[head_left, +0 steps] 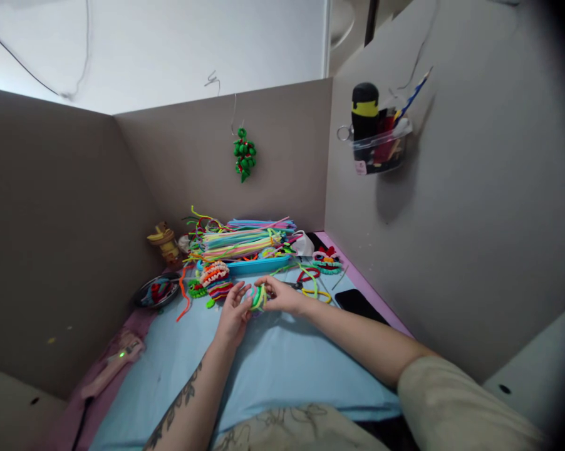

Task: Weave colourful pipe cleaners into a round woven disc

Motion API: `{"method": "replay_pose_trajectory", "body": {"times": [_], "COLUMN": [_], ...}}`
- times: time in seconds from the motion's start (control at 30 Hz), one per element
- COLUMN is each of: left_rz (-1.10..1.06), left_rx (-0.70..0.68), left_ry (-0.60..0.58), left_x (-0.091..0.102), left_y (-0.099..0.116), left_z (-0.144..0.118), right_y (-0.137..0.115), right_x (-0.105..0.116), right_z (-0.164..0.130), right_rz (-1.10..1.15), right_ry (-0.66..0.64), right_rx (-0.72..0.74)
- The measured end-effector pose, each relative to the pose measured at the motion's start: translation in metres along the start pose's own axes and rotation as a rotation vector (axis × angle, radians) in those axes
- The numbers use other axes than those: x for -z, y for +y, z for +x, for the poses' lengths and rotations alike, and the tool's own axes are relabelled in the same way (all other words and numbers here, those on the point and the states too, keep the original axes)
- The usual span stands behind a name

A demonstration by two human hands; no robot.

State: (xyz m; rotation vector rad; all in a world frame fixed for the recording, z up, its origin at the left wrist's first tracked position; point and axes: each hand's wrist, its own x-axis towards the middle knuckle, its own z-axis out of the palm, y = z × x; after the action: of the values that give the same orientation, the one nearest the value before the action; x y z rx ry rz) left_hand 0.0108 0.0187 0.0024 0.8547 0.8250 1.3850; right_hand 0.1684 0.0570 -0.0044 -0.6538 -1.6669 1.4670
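Note:
Between my two hands is a small piece of coiled pipe cleaners (258, 297) in mint green, yellow and lilac. My left hand (234, 313) pinches its left side with thumb and fingers. On its other side, the fingers of my right hand (280, 296) close on the yellow strands. Just beyond my left hand stands a striped pipe-cleaner piece (217, 280) in peach, orange, red and blue. Scissors with red and yellow handles (318, 294) lie beyond my right wrist, partly hidden by it.
A blue tray (259, 265) heaped with pipe cleaners (245, 241) stands at the back. A phone (357, 305) lies right, a bowl (144, 299) left. A pink corded tool (116, 363) shows a green light. Panels enclose the table; a plastic tub (381, 153) hangs right, a green ornament (243, 153) behind.

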Motion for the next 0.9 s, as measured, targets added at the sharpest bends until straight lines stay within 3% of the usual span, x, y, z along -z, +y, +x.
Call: {"method": "replay_pose_trajectory", "body": {"times": [0.17, 0.3, 0.37, 0.5, 0.7, 0.8, 0.9], "left_rz": [-0.032, -0.061, -0.075, -0.083, -0.081, -0.089, -0.096], "left_rx": [0.005, 0.004, 0.008, -0.027, -0.082, -0.068, -0.064], "left_ry": [0.003, -0.001, -0.004, 0.027, 0.081, 0.077, 0.089], "left_x": [0.0, 0.005, 0.006, 0.006, 0.005, 0.005, 0.004], "left_y": [0.0, -0.003, -0.005, -0.006, -0.003, -0.002, -0.001], "left_z": [0.001, 0.004, 0.005, 0.005, 0.004, 0.004, 0.004], "right_y": [-0.001, -0.007, -0.01, -0.015, -0.019, -0.02, -0.019], "right_x": [-0.001, -0.002, -0.002, -0.007, -0.018, -0.015, -0.008], "right_z": [0.0, -0.003, -0.005, -0.01, -0.018, -0.018, -0.016], "right_rz": [-0.083, -0.326, -0.452, -0.682, -0.815, -0.793, -0.657], "right_ry": [0.072, 0.336, 0.407, 0.313, 0.113, 0.08, 0.132], "right_rx": [0.054, 0.18, 0.259, 0.437, 0.575, 0.556, 0.471]}}
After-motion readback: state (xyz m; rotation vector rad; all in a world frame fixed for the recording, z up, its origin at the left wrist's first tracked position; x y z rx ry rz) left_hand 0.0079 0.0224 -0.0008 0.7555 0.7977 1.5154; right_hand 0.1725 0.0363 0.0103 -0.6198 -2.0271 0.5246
